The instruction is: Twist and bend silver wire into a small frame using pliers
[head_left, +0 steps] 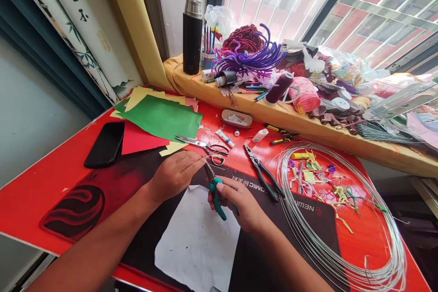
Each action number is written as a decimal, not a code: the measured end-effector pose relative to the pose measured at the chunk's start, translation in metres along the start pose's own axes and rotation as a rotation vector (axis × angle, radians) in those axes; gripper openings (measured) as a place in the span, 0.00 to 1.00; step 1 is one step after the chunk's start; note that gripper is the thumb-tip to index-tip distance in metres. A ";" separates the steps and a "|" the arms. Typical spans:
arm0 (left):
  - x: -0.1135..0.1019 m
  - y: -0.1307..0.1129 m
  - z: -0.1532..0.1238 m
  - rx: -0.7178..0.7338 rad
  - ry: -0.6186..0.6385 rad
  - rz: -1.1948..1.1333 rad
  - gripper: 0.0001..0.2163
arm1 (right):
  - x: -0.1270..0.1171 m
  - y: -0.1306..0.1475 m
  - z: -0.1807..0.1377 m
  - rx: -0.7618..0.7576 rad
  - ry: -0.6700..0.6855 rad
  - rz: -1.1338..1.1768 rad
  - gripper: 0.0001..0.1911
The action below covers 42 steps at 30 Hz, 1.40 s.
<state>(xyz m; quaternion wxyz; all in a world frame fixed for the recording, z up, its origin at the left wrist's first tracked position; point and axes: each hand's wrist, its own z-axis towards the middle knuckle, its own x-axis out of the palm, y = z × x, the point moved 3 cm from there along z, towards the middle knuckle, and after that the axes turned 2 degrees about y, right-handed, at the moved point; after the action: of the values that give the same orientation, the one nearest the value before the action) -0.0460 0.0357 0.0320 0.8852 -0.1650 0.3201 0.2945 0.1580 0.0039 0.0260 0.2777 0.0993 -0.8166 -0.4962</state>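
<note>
In my right hand (244,203) is a pair of needle-nose pliers (212,184) with teal handles, their jaws pointing up and away from me. My left hand (175,174) is closed in a pinch right at the plier tips. Whatever lies between its fingers is too small or hidden to make out. Below both hands, a white sheet of paper (196,246) rests on a black and red desk mat (140,237). Scissors (205,145) lie just beyond my left hand, and black-handled pliers (263,173) lie to the right of my right hand.
A large coil of silvery wire (397,251) covers the right side, around coloured scraps (310,175). Coloured paper (164,116) and a phone (105,145) lie at left. A glue tube (225,138) and small bottle (260,135) stand behind. The ledge holds a tumbler (192,41) and craft supplies.
</note>
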 end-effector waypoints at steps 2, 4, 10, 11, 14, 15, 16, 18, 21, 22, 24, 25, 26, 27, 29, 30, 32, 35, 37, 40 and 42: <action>0.000 0.000 0.000 0.034 0.027 -0.025 0.18 | -0.002 -0.001 -0.001 0.009 0.009 -0.004 0.21; 0.000 -0.001 0.001 0.057 0.054 -0.041 0.17 | -0.004 -0.002 -0.003 0.014 0.018 -0.014 0.21; 0.002 -0.001 0.000 0.117 0.109 -0.057 0.16 | -0.010 -0.005 -0.006 0.026 0.024 -0.010 0.20; 0.002 -0.001 0.001 0.096 0.104 -0.077 0.16 | -0.010 -0.005 -0.006 0.030 0.016 0.000 0.21; 0.004 0.000 0.006 -0.110 0.050 -0.202 0.14 | -0.009 -0.008 -0.006 0.024 -0.026 0.031 0.21; 0.005 0.002 0.008 -0.235 0.015 -0.259 0.12 | -0.009 -0.008 -0.006 0.015 -0.037 0.045 0.21; 0.006 0.004 0.009 -0.388 -0.030 -0.323 0.09 | -0.008 -0.009 -0.006 0.003 -0.047 0.061 0.21; 0.010 0.010 0.007 -0.712 -0.116 -0.486 0.04 | -0.008 -0.009 -0.007 -0.022 -0.061 0.078 0.21; 0.017 0.015 0.000 -1.017 -0.169 -0.783 0.08 | -0.008 -0.007 -0.009 -0.048 -0.073 0.034 0.21; 0.019 0.016 -0.001 -1.061 -0.175 -0.854 0.09 | -0.008 -0.006 -0.009 -0.053 -0.076 0.013 0.21; 0.021 0.016 -0.003 -1.096 -0.184 -0.933 0.10 | -0.008 -0.006 -0.009 -0.061 -0.083 -0.014 0.23; 0.021 0.016 -0.003 -1.100 -0.186 -0.950 0.11 | -0.007 -0.006 -0.009 -0.062 -0.088 -0.018 0.23; 0.022 0.015 -0.003 -1.102 -0.183 -0.961 0.11 | -0.006 -0.007 -0.009 -0.063 -0.091 -0.020 0.23; 0.022 0.014 -0.002 -1.102 -0.176 -0.968 0.11 | -0.005 -0.008 -0.008 -0.061 -0.092 -0.020 0.23; 0.022 0.011 -0.001 -1.106 -0.162 -0.976 0.12 | -0.002 -0.010 -0.007 -0.050 -0.091 -0.021 0.22; 0.022 0.010 0.000 -1.109 -0.159 -0.980 0.12 | -0.001 -0.011 -0.006 -0.043 -0.088 -0.023 0.22; 0.021 0.009 0.001 -1.113 -0.158 -0.985 0.13 | 0.001 -0.011 -0.005 -0.036 -0.088 -0.028 0.22; 0.020 0.008 0.001 -1.099 -0.154 -0.976 0.13 | 0.002 -0.008 -0.005 -0.038 -0.101 -0.030 0.23; 0.019 0.006 0.001 -1.075 -0.142 -0.956 0.11 | 0.003 -0.007 -0.004 -0.038 -0.108 -0.033 0.23; 0.020 0.004 0.001 -1.032 -0.121 -0.933 0.09 | 0.003 -0.007 -0.003 -0.034 -0.111 -0.044 0.22; 0.021 0.002 0.000 -1.006 -0.106 -0.937 0.09 | 0.002 -0.008 -0.002 -0.028 -0.118 -0.049 0.22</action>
<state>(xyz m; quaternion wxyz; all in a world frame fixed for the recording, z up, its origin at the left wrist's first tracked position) -0.0344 0.0463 0.0178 0.7496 -0.6619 -0.0044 0.0013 0.1568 -0.0028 0.0204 0.2184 0.0860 -0.8217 -0.5194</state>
